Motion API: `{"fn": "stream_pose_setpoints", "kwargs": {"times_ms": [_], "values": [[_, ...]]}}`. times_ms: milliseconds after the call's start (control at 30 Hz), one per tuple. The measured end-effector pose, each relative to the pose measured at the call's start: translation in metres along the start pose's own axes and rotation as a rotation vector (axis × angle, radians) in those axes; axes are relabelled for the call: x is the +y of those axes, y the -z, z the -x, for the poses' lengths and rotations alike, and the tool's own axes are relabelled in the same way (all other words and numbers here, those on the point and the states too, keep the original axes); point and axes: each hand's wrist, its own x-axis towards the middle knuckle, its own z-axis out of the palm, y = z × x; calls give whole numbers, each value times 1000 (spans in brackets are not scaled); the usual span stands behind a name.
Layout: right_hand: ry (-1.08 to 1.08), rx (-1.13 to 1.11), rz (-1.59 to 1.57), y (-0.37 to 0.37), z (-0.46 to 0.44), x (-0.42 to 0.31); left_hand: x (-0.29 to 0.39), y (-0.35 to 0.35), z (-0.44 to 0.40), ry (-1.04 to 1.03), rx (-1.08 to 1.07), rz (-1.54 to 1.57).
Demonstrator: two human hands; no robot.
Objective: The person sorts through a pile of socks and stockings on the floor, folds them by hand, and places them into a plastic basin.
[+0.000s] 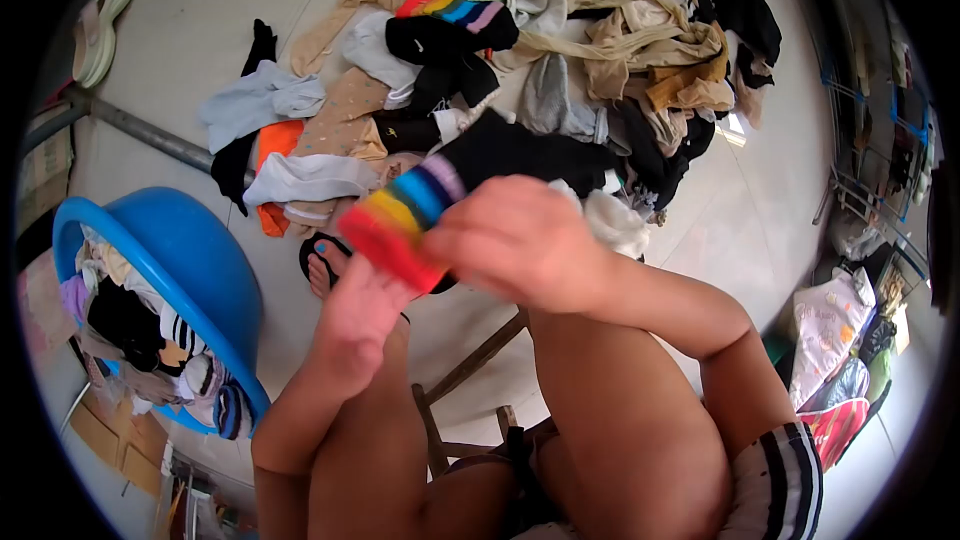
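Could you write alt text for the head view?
A person's left hand and right hand handle a black fabric sock with a rainbow-striped end over a pale tiled floor heaped with mixed-colour socks; a blue plastic tub of clothing stands at frame left.

Knitted sock (480, 155), black, with successive bands of red, yellow, blue, dark blue and lavender at one end. The sock is held aslant in the air, its red end lower and blurred, at the left hand (365, 320); the right hand (525, 245) partly covers the striped portion.
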Motion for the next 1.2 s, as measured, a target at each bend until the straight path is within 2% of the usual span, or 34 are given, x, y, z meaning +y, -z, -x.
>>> {"fn": "stream_pose_setpoints", "kwargs": {"times_ms": [33, 100, 167, 200, 233, 267, 333, 367, 400, 433, 500, 567, 633, 700, 767, 833, 900, 967, 1000, 1200], "values": [[104, -125, 1, -10, -10, -2, 15, -6, -10, 157, 199, -136], [53, -141, -162, -18, -28, 3, 12, 13, -19, 159, 451, 5], [-74, 144, -161, -20, -48, 29, 15, 30, -18, 109, 531, 41], [-144, 301, 29, -23, -57, 56, 17, 34, -17, 80, 602, 77], [-218, 456, 219, -28, -62, 87, 18, 35, -15, 76, 611, 78], [-289, 441, 292, -30, -65, 109, 19, 34, -13, 64, 605, -8], [-471, 236, 333, -29, -63, 144, 21, 34, -9, 85, 595, -94], [-578, 44, 300, -27, -63, 148, 22, 28, -11, 107, 602, -99], [-435, 168, 322, -27, -61, 150, 21, 28, -11, 104, 571, -84], [-449, 332, 167, -24, -67, 132, 19, 28, -11, 96, 545, -65], [-385, 437, -117, -14, -77, 71, 22, 23, -15, 62, 517, 48], [30, 261, -70, -11, -74, 32, 25, 22, -15, 33, 474, 124], [139, 80, -110, -23, -67, 13, 25, 21, -11, -23, 466, 161], [30, 33, -96, -39, -60, 0, 20, 23, -6, -47, 494, -63], [29, 9, -128, -43, -61, -2, 12, 27, -4, -69, 559, -40], [21, -130, -224, -37, -66, -9, 8, 32, -3, -51, 528, -124], [31, -146, -344, -40, -67, -11, 8, 30, -1, -75, 540, -165], [-105, -89, -579, -46, -62, -14, 9, 29, 0, -131, 528, -341], [-286, -96, -592, -49, -60, -17, 9, 26, 0, -187, 516, -309], [-238, -21, -375, -44, -63, -25, 7, 28, 2, -327, 542, -595]]}}
